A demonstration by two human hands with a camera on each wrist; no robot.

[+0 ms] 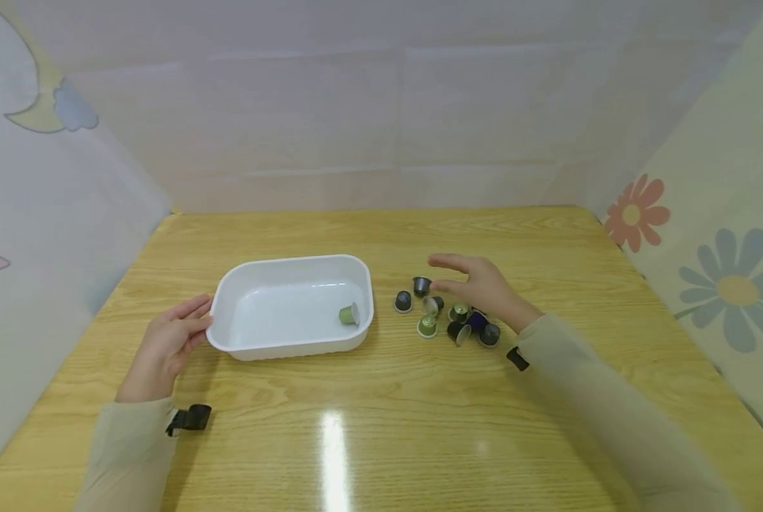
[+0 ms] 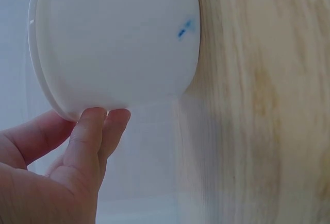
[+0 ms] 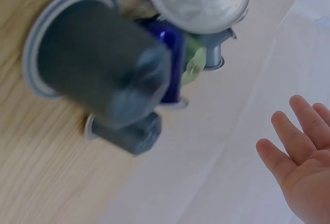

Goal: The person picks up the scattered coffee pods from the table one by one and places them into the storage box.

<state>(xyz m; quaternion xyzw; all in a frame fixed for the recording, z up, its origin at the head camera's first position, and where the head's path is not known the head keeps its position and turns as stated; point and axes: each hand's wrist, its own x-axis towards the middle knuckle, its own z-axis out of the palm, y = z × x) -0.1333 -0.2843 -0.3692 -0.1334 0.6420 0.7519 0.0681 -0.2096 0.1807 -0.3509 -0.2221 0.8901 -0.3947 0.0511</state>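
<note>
A white plastic basin (image 1: pixel 285 348) stands left of the middle of the table, with one green coffee capsule (image 1: pixel 348 314) on its side inside. My left hand (image 1: pixel 166 341) holds the basin's left end, thumb at the rim and fingertips against the outer wall (image 2: pixel 118 54). Right of the basin lies a loose group of several coffee capsules: dark grey (image 1: pixel 403 301), green (image 1: pixel 427 326), black (image 1: pixel 459 332) and dark blue (image 1: pixel 478 321). Over the group's far side my right hand (image 1: pixel 483 284) hovers, thumb and fingers apart, holding nothing. A dark grey capsule (image 3: pixel 98 54) looms large in the right wrist view.
The wooden table (image 1: pixel 279 434) extends around the basin and capsules. Behind it hangs a pale wall covering (image 1: pixel 381 128). Patterned panels (image 1: pixel 727 213) stand at both sides. Black bands (image 1: pixel 189 418) sit at my wrists.
</note>
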